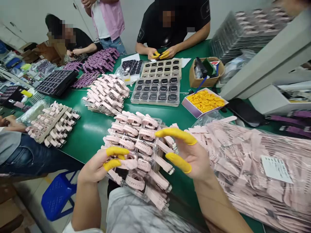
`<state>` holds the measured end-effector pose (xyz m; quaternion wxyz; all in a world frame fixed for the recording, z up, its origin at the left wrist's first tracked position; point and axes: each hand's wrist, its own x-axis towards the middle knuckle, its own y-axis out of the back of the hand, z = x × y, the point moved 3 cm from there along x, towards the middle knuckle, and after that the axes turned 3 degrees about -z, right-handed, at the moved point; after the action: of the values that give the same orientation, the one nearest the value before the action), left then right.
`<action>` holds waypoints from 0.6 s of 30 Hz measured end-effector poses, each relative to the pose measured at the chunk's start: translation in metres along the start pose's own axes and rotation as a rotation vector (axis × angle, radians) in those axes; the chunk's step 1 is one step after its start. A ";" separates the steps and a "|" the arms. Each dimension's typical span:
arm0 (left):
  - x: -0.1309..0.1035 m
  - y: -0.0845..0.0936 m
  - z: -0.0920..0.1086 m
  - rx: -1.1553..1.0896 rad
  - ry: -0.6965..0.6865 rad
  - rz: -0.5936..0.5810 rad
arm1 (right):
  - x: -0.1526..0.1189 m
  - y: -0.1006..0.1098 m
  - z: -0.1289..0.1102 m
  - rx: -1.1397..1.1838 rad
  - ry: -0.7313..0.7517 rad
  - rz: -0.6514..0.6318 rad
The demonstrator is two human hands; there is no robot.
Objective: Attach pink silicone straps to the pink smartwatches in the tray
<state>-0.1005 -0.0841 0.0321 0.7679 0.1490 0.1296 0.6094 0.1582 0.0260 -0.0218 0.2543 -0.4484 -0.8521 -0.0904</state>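
Observation:
A stacked clear tray [157,121] in front of me is full of smartwatches with pale pink straps, several straps overhanging its edges. My left hand [100,163], with yellow finger cots, is closed around a pink-strapped smartwatch [130,162] over the tray's left side. Part of that watch is hidden by the fingers. Over the tray's right side is my right hand [191,152], thumb and index finger spread apart in yellow cots, with nothing between them. Its fingertips are close to a strap end [164,145].
To the right lies a pile of bagged pink straps [250,165]. Beyond are a box of yellow finger cots [205,101], trays of watch faces [155,90] and more pink watches [107,94]. A co-worker's hands [162,52] work across the green table [89,124]. A blue stool [57,195] stands lower left.

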 end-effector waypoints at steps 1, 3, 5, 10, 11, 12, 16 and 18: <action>-0.014 0.005 -0.007 0.053 0.038 -0.036 | -0.001 0.003 0.001 0.036 -0.007 0.045; -0.037 0.012 -0.021 0.116 0.084 -0.092 | -0.002 0.006 0.002 0.089 -0.003 0.105; -0.049 0.013 -0.030 0.141 0.094 -0.105 | -0.004 0.006 0.005 0.099 -0.004 0.120; -0.041 0.000 -0.031 0.162 0.022 -0.177 | -0.007 0.001 0.010 0.065 -0.034 0.098; -0.039 -0.003 -0.030 0.159 0.011 -0.206 | -0.007 0.001 0.010 0.057 -0.041 0.097; -0.037 -0.004 -0.028 0.156 0.007 -0.232 | -0.007 0.000 0.010 0.053 -0.044 0.099; -0.037 -0.007 -0.026 0.158 0.012 -0.309 | -0.007 0.000 0.008 0.069 -0.025 0.093; -0.037 -0.008 -0.028 0.160 0.020 -0.351 | -0.007 0.000 0.008 0.081 -0.016 0.084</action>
<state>-0.1116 -0.1197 0.0041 0.8468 0.1785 0.2092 0.4553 0.1585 0.0238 -0.0321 0.2689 -0.4738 -0.8376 -0.0413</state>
